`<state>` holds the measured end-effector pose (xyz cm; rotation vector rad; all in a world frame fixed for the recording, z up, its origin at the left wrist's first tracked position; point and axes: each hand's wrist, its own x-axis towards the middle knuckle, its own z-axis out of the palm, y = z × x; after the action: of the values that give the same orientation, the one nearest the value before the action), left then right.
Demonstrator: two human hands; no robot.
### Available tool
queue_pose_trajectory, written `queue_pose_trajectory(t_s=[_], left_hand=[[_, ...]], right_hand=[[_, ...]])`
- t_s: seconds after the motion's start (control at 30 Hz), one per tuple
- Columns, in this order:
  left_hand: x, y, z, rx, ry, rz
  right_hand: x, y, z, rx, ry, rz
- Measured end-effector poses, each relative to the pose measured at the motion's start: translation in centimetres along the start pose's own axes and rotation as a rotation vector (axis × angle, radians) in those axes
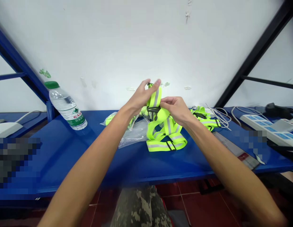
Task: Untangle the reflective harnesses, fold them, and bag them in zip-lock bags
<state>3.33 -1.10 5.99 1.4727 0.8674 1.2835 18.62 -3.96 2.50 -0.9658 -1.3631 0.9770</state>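
Holding reflective strap, both hands raised: left hand, right hand.

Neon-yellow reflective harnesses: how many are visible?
3 harnesses: one between left hand and right hand, one in the clear plastic bag, one right on the blue table; others possibly hidden.

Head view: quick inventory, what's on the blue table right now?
reflective strap: 1, neon yellow and grey, table centre, top lifted
strap bundle: 1, neon yellow, right of centre
plastic bags: about 2, clear, left of centre
water bottle: 1, clear, green cap, table's left, tilted
power strip: 1, white and blue, far right
cables: several, white, right rear
table: 1, blue
left hand: 1, pinching reflective strap's top
right hand: 1, gripping reflective strap beside buckle
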Motion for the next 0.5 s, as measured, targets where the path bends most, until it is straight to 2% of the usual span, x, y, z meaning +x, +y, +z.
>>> queue_pose_trajectory(t_s=[0.07, 0.13, 0.3, 0.4, 0.5], left_hand=[[-0.5, -0.4, -0.6, 0.067, -0.18, -0.073], [-0.7, -0.9, -1.1, 0.112, -0.268, -0.094], [0.1, -2.0, -1.9, 0.068, -0.172, -0.087], [0.6, -2.2, -2.3, 0.164, -0.069, -0.026], [0.5, -2.1, -2.4, 0.113, -0.028, -0.032]], right_hand=[[0.3, 0.0, -0.3, 0.04, 0.087, -0.051], [0.3, -0.2, -0.6, 0.091, 0.123, -0.067], [-0.2, -0.8, -1.8, 0.162, -0.03, 0.094], [-0.3, -0.5, -2.7, 0.179, -0.119, 0.196], [0.0, 0.4, -3.0, 0.149, -0.071, 0.125]])
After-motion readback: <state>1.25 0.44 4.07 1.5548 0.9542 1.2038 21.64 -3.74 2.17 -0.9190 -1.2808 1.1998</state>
